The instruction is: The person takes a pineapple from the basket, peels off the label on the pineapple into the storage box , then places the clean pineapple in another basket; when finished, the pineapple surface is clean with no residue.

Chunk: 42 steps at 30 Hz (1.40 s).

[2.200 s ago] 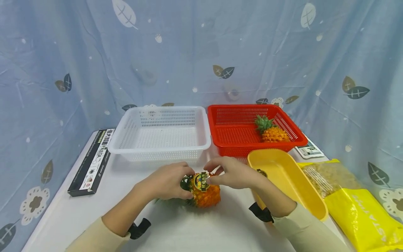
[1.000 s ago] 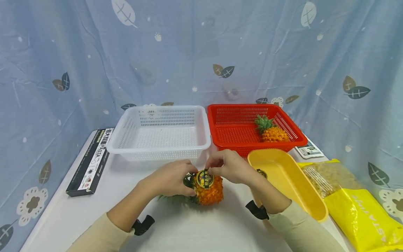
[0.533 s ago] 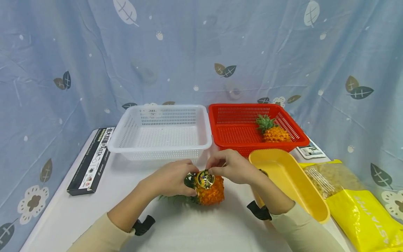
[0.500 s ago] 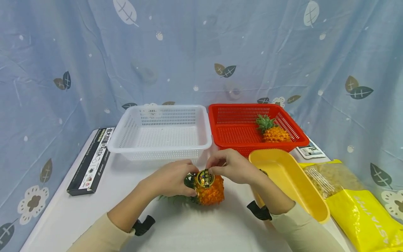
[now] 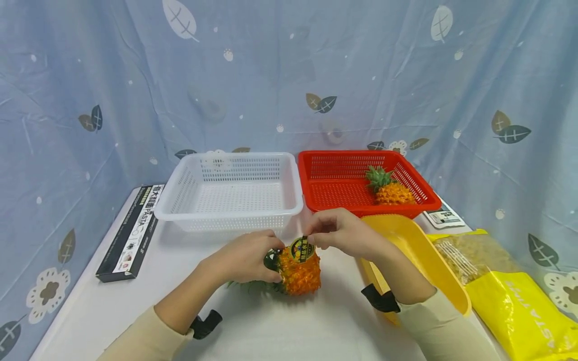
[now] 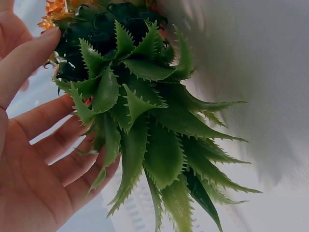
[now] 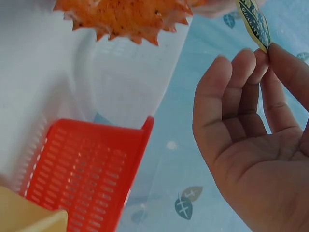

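A small orange pineapple [image 5: 300, 275] lies on its side on the white table, green crown pointing left. My left hand [image 5: 246, 256] grips it around the dark green base of the crown, thumb on the near side. In the left wrist view the toothed leaves [image 6: 145, 111] hang beside the palm. My right hand [image 5: 343, 231] pinches the edge of a round black-and-gold sticker [image 5: 301, 249] between thumb and fingertip. In the right wrist view the sticker [image 7: 255, 21] stands out at an angle; whether its far edge touches the fruit cannot be seen.
Behind are a white basket [image 5: 239, 218] and a red basket [image 5: 334, 203] holding another pineapple [image 5: 394, 193]. A yellow tray [image 5: 420, 250] lies under the right forearm. A yellow pasta bag [image 5: 519, 311] is far right, a black-and-white pasta box [image 5: 131, 235] left.
My right hand has moved up and to the right, drawing the sticker up and tilting it away from its earlier place over the pineapple. The left hand keeps its grip, almost still.
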Each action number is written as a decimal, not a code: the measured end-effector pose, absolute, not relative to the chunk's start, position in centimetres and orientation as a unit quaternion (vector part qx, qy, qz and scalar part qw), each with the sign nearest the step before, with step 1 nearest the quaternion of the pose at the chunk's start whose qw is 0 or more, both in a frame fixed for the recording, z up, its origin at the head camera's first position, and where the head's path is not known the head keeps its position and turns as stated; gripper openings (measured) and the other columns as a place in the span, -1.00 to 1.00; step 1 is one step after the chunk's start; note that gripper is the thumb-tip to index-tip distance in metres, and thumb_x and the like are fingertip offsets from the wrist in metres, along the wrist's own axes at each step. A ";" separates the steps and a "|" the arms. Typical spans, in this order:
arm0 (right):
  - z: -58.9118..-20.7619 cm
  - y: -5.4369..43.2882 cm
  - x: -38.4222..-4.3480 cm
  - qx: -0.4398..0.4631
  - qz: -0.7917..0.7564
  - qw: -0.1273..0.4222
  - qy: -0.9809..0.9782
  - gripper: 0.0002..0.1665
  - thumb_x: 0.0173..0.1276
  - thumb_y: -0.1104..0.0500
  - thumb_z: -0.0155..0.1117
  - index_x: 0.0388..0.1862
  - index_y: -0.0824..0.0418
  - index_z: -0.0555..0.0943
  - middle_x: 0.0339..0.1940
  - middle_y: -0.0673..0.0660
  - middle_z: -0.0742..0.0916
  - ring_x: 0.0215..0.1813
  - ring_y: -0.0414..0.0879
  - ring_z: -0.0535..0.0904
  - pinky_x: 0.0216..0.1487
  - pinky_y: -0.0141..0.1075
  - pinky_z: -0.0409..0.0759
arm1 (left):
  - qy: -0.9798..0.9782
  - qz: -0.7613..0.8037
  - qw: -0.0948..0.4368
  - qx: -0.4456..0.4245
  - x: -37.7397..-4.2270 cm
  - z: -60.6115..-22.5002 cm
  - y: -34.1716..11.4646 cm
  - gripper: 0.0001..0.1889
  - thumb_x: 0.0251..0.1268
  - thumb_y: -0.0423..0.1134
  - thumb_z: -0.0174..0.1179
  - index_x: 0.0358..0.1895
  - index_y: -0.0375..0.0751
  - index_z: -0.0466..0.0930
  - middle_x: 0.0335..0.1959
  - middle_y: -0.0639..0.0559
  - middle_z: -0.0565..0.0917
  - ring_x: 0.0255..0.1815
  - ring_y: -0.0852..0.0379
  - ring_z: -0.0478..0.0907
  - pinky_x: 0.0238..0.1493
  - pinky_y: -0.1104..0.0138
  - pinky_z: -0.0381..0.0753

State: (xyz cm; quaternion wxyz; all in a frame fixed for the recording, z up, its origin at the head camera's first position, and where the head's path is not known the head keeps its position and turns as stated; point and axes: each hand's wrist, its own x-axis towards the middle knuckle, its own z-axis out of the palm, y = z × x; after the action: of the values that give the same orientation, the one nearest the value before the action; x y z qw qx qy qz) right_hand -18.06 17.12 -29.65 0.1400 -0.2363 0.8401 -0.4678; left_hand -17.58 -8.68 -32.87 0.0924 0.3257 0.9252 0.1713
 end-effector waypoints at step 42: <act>-30.4 31.0 -19.4 -0.182 -0.430 0.269 0.842 -0.80 0.51 0.23 0.26 -0.01 0.34 0.60 -0.17 0.21 0.69 -0.13 0.00 0.69 -0.07 -0.06 0.80 | 0.928 0.172 0.099 0.316 -17.3 -32.9 -8.7 -0.32 0.11 0.04 0.54 0.29 -0.18 0.62 0.22 -0.05 0.64 0.22 -0.06 0.60 0.33 0.04 0.58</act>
State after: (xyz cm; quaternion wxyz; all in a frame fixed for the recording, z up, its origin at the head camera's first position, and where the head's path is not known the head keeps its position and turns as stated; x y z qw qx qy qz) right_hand -19.35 30.96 -30.42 0.2691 -0.1818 0.8422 -0.4303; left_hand -17.28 -8.67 -32.88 0.0992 0.3163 0.9277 0.1716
